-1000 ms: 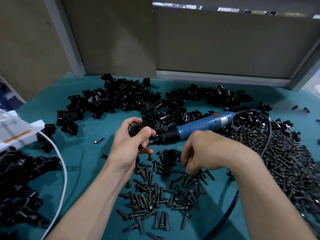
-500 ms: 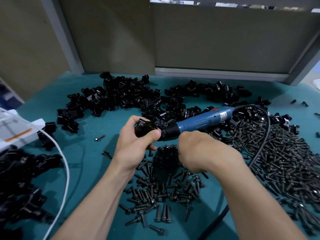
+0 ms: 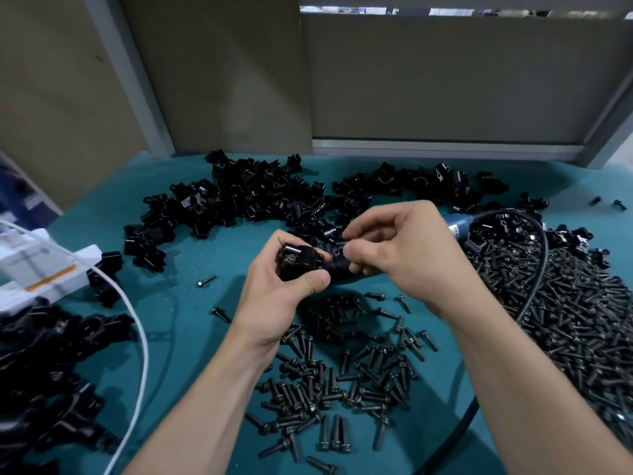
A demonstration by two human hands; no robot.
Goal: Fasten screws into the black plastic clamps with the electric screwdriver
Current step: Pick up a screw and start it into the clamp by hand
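At table (image 3: 178, 323) centre, left hand (image 3: 277, 296) gripping black clamp (image 3: 301, 264), right hand (image 3: 404, 255) at its 3 o'clock, fingertips pinching a screw (image 3: 343, 239), screwdriver (image 3: 457, 226) beneath

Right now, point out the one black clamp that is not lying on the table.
The clamp gripped in the left hand, held above the scattered screws. Every other clamp lies in the heaps on the teal table.

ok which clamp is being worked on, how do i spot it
On the teal mat, look in front of the clamp heap. There the left hand grips one black clamp. Unlike the heaped ones, it is off the mat, with a screw head showing on its face.
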